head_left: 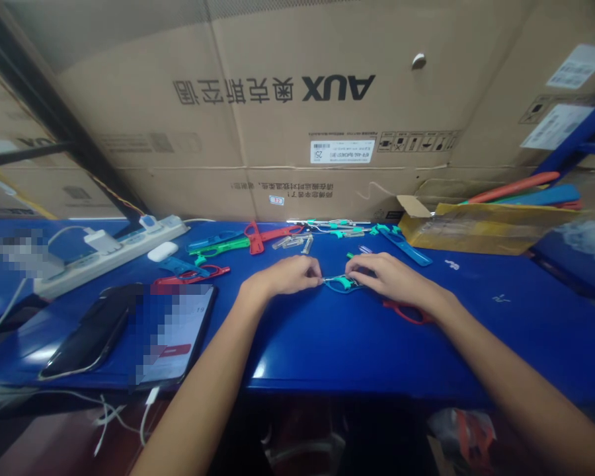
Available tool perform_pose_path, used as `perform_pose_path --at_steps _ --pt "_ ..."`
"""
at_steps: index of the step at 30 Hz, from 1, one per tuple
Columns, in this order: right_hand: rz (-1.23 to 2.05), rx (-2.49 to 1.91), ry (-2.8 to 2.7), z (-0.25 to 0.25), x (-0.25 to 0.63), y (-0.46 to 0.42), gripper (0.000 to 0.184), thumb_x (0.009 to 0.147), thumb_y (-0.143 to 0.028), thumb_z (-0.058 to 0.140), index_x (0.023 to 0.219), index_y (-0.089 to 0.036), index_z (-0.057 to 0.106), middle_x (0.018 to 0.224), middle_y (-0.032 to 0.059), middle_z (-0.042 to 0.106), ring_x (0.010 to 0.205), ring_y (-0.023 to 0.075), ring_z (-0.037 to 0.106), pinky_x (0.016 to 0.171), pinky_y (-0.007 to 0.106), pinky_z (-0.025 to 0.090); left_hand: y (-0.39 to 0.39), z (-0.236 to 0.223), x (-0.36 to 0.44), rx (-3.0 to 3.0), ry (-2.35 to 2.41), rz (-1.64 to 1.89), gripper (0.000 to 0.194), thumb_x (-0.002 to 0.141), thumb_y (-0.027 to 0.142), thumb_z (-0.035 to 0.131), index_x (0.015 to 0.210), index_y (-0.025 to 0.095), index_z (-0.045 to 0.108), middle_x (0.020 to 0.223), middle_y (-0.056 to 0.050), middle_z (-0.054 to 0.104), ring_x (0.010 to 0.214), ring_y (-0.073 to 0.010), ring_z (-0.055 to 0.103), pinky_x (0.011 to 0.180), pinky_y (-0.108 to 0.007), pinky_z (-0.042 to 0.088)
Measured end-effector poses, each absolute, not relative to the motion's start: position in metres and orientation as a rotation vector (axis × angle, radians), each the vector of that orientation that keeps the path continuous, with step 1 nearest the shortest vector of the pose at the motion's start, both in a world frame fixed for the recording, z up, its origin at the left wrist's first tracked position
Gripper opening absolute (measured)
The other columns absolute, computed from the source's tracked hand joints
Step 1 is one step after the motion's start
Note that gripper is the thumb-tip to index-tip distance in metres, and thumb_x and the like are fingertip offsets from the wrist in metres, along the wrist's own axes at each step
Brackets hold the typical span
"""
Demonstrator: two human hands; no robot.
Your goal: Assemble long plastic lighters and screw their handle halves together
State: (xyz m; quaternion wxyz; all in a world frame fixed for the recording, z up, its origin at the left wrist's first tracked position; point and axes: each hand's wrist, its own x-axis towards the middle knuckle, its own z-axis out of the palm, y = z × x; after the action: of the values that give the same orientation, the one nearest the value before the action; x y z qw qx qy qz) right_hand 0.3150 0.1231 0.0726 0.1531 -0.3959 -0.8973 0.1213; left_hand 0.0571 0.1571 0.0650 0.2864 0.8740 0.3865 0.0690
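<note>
My left hand [297,272] is closed in a pinch at the left end of a thin metal strip [330,280]. Along that strip sits a small teal plastic piece [346,283], with a curved blue plastic part [336,289] just below it. My right hand [384,274] has its fingers bent down and closed at the right side of this small assembly; its fingertips partly hide the join. Under my right wrist a red plastic handle [410,313] lies on the table, partly covered. A small green-tipped item [351,255] shows behind my right fingers.
Red plastic parts [262,239], a green one [223,247], clear pieces [305,244] and teal-fitted strips [344,231] lie behind. A yellow-taped box [476,231] stands right. A power strip [114,254], a phone [89,330] and a tablet [193,330] are left.
</note>
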Motion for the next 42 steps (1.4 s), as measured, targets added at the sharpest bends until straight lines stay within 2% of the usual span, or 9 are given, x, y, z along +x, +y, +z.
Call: perform_pose_path --at_steps 14,21,26,32,42 --pt "0.323 -1.130 -2.568 0.068 0.314 0.125 0.019 0.101 -0.027 0.049 0.105 -0.023 0.067 0.106 0.0048 0.074 0.095 0.0221 0.067 0.083 0.035 0.046 0.157 0.066 0.058 2.323 1.038 0.174 0.019 0.092 0.032 0.060 0.099 0.018 0.070 0.094 -0.004 0.071 0.080 -0.0176 0.062 0.066 -0.026 0.042" --pt "0.331 -1.202 -2.563 0.076 0.312 0.121 0.015 0.098 -0.025 0.054 0.101 -0.023 0.069 0.091 0.0005 0.077 0.077 0.0168 0.067 0.071 0.028 0.042 0.156 0.067 0.059 2.355 1.081 0.150 0.021 0.092 0.035 0.059 0.101 0.019 0.070 0.097 -0.004 0.072 0.082 -0.0184 0.063 0.066 -0.027 0.042" --pt "0.276 -1.242 -2.659 0.084 0.310 0.117 0.016 0.097 -0.023 0.055 0.100 -0.023 0.071 0.090 0.0005 0.077 0.073 0.0167 0.066 0.068 0.028 0.039 0.157 0.065 0.057 2.376 1.058 0.163 0.021 0.093 0.036 0.059 0.101 0.020 0.070 0.096 -0.004 0.072 0.082 -0.0183 0.064 0.067 -0.027 0.042" --pt "0.237 -1.240 -2.694 0.083 0.313 0.116 0.017 0.098 -0.025 0.054 0.099 -0.023 0.071 0.077 -0.0008 0.073 0.062 0.0146 0.060 0.064 0.028 0.036 0.157 0.064 0.056 2.373 1.068 0.166 0.022 0.093 0.038 0.059 0.102 0.021 0.069 0.097 -0.004 0.072 0.083 -0.0189 0.064 0.067 -0.027 0.042" --pt "0.503 -1.284 -2.464 0.078 0.312 0.119 0.014 0.096 -0.024 0.054 0.093 -0.022 0.067 0.088 0.0018 0.077 0.078 0.0184 0.068 0.070 0.028 0.044 0.157 0.065 0.058 2.360 1.057 0.165 0.021 0.091 0.035 0.059 0.100 0.020 0.070 0.096 -0.004 0.072 0.081 -0.0183 0.064 0.067 -0.026 0.042"
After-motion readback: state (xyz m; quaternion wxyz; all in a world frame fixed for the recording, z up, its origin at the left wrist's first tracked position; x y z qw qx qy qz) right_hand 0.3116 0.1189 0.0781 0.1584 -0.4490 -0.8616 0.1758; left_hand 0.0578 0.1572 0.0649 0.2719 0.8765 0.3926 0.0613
